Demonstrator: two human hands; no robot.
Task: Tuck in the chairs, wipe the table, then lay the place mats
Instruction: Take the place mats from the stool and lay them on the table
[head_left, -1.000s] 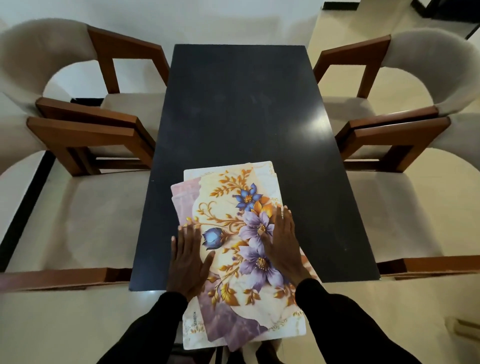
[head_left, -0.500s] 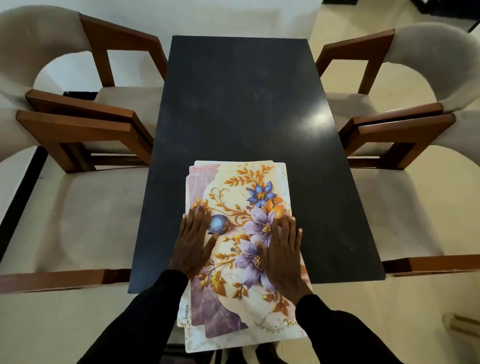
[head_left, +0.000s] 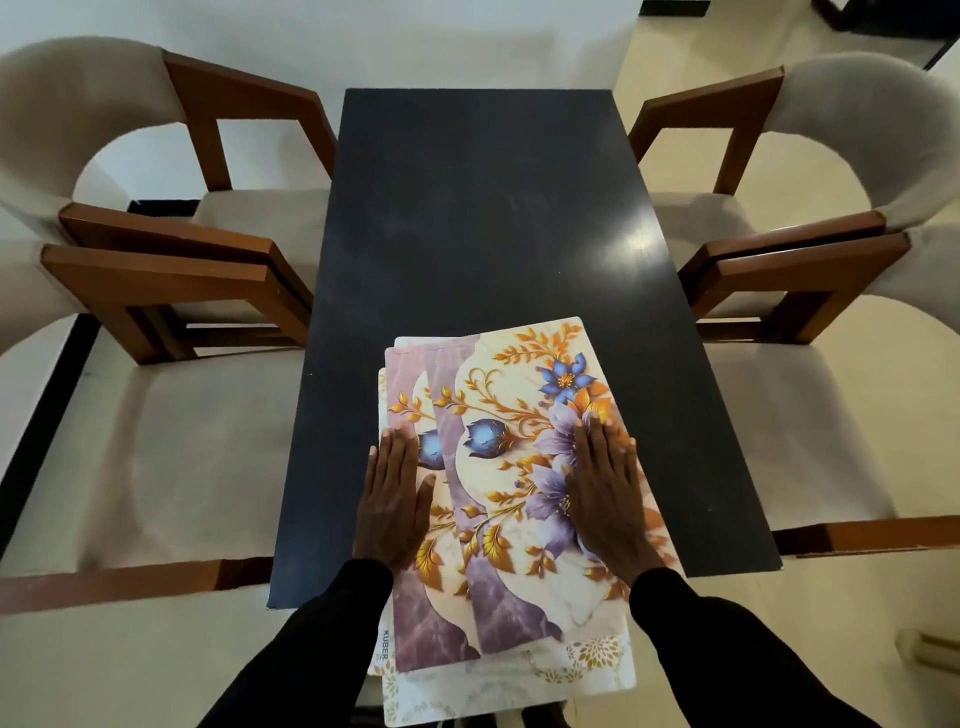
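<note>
A stack of floral place mats (head_left: 519, 519) lies at the near end of the black table (head_left: 483, 208), its near part hanging over the table's near edge toward the person. The mats are fanned. The top mat (head_left: 514, 410) sits skewed to the right, and the mat under it (head_left: 408, 374) shows along the left. A lower mat bears the word KUBER (head_left: 385, 644) at its near left edge.

The left hand (head_left: 392, 499) lies flat, fingers straight and together, on the left side of the stack. The right hand (head_left: 608, 493) lies flat in the same way on the right side of the top mat, over its purple flowers. Both arms wear black sleeves (head_left: 322, 649).

Four wooden armchairs with beige upholstery stand along the table's long sides: the far left chair (head_left: 93, 104), the near left chair (head_left: 156, 447), the far right chair (head_left: 857, 119) and the near right chair (head_left: 810, 426). Their armrest ends come close to the table's edges. The floor is pale and glossy.
</note>
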